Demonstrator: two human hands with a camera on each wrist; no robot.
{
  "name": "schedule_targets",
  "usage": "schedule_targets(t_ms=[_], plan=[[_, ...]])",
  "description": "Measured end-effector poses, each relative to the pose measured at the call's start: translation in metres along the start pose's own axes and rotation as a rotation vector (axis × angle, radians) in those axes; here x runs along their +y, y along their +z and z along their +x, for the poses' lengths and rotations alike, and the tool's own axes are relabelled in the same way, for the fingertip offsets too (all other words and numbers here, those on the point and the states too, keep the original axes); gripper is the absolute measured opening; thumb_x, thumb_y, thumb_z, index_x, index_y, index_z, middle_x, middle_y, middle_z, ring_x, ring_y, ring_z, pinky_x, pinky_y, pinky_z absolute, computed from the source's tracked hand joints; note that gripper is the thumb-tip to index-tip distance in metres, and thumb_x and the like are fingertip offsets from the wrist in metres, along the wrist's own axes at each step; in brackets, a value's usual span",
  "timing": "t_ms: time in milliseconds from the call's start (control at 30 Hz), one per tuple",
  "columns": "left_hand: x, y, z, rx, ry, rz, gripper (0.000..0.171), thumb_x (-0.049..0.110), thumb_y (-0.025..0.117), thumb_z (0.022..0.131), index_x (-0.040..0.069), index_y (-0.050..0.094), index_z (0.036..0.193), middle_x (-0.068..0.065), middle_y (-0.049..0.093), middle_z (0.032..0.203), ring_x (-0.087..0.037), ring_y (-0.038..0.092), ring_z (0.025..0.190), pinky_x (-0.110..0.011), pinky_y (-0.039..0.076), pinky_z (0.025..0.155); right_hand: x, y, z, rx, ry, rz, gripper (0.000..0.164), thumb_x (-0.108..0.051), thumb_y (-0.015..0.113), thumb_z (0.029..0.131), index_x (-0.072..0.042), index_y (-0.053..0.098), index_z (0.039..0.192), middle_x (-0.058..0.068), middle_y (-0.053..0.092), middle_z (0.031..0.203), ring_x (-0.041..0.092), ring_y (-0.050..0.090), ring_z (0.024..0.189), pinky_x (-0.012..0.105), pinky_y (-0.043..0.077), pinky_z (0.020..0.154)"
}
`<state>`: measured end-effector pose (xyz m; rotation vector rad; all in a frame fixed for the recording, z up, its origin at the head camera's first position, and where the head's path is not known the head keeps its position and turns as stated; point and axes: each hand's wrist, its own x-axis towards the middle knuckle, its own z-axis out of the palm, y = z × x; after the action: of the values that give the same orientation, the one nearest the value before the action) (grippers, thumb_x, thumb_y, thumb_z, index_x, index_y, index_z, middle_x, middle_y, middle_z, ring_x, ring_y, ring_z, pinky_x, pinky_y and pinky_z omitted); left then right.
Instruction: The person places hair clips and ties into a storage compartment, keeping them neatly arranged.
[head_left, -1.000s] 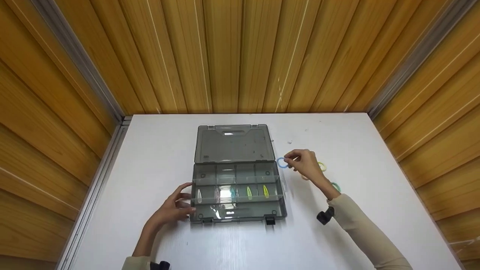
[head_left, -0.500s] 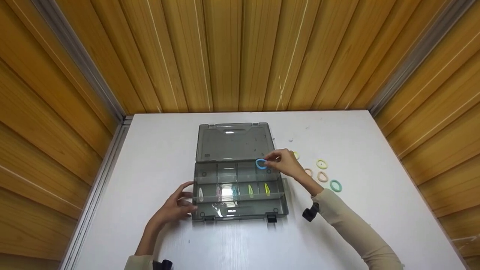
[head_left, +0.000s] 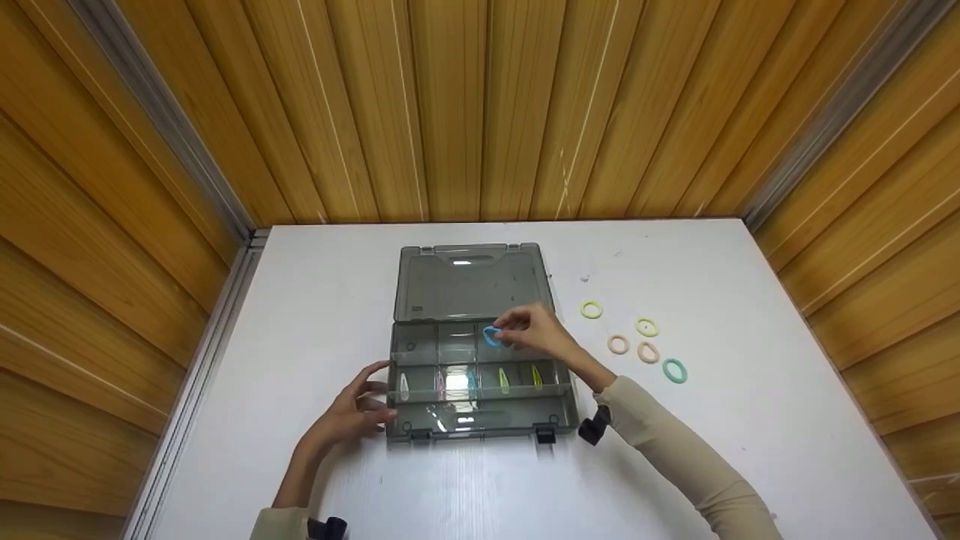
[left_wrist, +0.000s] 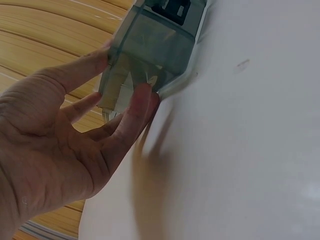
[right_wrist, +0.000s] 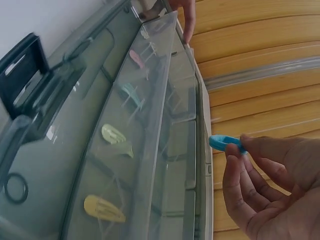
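Observation:
A grey see-through compartment box (head_left: 517, 414) lies with its lid laid back. My left hand (head_left: 345, 411) holds the box's left end, thumb over the rim and fingers against the wall. Between thumb and fingertips my right hand (head_left: 538, 330) pinches a blue hair tie (head_left: 490, 337) above the back row of compartments. The right wrist view shows the blue hair tie (right_wrist: 224, 143) edge-on, apart from the box. Along the middle row are hair clips: white (head_left: 404, 386), pink (right_wrist: 136, 59), teal (right_wrist: 132, 95), light green (head_left: 503, 380) and yellow (head_left: 537, 376).
Right of the box, several hair ties lie on the white table (head_left: 675, 450): yellow (head_left: 592, 310), yellow-green (head_left: 646, 327), two peach ones (head_left: 618, 344) and a green one (head_left: 675, 370). The open lid (head_left: 472, 285) lies behind the box. Wood-patterned walls (head_left: 450, 112) surround the table.
My right hand has carried the blue hair tie leftward from beside the box to over its back row. The hair ties on the table have come into full view. The left hand keeps its place.

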<state>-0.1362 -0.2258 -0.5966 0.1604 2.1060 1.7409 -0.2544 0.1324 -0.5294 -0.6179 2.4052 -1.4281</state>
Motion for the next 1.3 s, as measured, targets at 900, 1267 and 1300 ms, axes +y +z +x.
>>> schedule_targets(t_ms=[900, 1267, 1300], plan=[[-0.004, 0.002, 0.003, 0.052, -0.036, 0.029, 0.087, 0.008, 0.077, 0.089, 0.018, 0.028, 0.161, -0.032, 0.05, 0.14, -0.025, 0.069, 0.102, -0.043, 0.063, 0.076, -0.009, 0.071, 0.042, 0.001, 0.047, 0.133, 0.016, -0.002, 0.075, 0.09, 0.006, 0.074, 0.104, 0.024, 0.076, 0.099, 0.047, 0.072, 0.091, 0.052, 0.062, 0.081], [-0.004, 0.003, 0.004, 0.062, -0.06, 0.016, 0.087, 0.008, 0.077, 0.089, 0.021, 0.029, 0.16, -0.03, 0.05, 0.14, -0.026, 0.068, 0.104, -0.044, 0.063, 0.078, -0.011, 0.09, 0.055, 0.033, 0.006, 0.068, 0.013, 0.001, 0.075, 0.089, 0.006, 0.075, 0.102, 0.021, 0.077, 0.096, 0.009, 0.067, 0.069, 0.013, 0.052, 0.059], [-0.004, 0.003, 0.004, 0.062, -0.061, 0.017, 0.087, 0.009, 0.077, 0.089, 0.021, 0.029, 0.16, -0.03, 0.05, 0.14, -0.027, 0.069, 0.104, -0.044, 0.063, 0.078, -0.011, 0.092, 0.056, 0.032, 0.007, 0.063, 0.014, 0.0, 0.075, 0.089, 0.005, 0.075, 0.102, 0.021, 0.077, 0.096, 0.007, 0.066, 0.068, 0.013, 0.052, 0.059]])
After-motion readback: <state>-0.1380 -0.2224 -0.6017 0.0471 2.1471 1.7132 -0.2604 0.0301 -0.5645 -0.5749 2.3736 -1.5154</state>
